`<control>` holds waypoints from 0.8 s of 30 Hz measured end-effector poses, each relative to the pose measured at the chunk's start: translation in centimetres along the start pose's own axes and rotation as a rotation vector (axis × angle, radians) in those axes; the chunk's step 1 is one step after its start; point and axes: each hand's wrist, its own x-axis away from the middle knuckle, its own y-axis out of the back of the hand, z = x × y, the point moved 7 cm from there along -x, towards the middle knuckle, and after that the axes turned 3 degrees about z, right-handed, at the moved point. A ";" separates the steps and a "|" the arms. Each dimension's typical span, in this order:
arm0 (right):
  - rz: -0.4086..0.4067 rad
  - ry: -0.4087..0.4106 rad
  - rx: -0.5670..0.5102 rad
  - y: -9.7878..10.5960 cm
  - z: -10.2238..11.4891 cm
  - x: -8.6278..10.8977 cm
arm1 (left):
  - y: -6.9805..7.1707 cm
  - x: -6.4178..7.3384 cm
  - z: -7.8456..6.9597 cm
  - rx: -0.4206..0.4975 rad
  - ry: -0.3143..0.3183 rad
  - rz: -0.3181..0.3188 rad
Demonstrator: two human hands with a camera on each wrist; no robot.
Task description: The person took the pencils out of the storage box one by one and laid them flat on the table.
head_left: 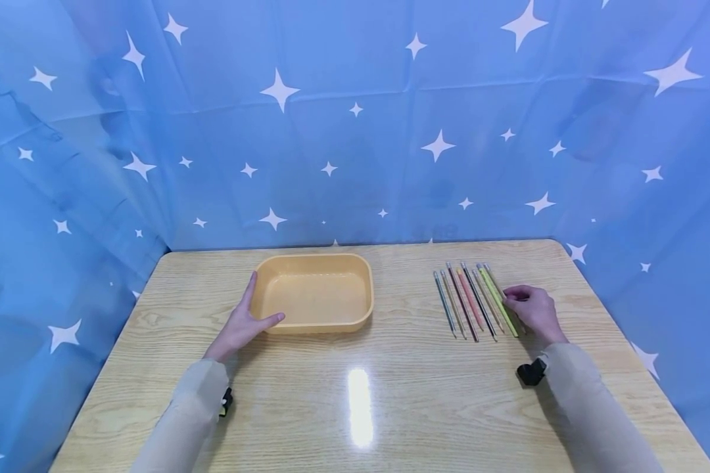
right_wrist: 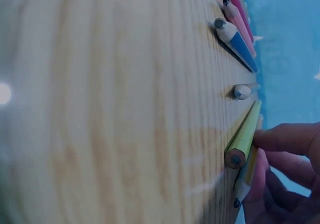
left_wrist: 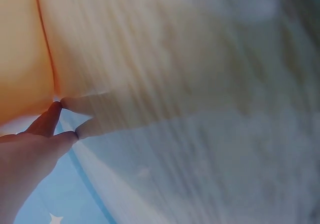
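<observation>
A shallow orange-yellow plastic tray (head_left: 313, 328) sits left of centre on the table. My left hand (head_left: 242, 325) is at its front left corner, fingers stretched along the left side and thumb at the front rim. On the right, several pencils lie side by side, roughly parallel. My right hand (head_left: 535, 312) is at the right end of this row, pinching the outermost tan pencil (right_wrist: 244, 188) between thumb and fingers. Right beside that one lies an unsharpened yellow-green pencil (right_wrist: 244, 139), close to the fingertips. In the left wrist view, fingertips show near the tray's edge.
The other pencils include a blue one (right_wrist: 241, 47) and a salmon-pink one (head_left: 469, 299). The wood-grain table (head_left: 402, 394) ends at the back against a blue curtain (head_left: 355, 144) with white stars. A bright light reflection (head_left: 359, 407) shows in front.
</observation>
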 end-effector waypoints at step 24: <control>0.109 0.275 0.142 1.5 6.4 0.0 | 0.9 0.4 -1.1 -0.169 -0.120 -0.047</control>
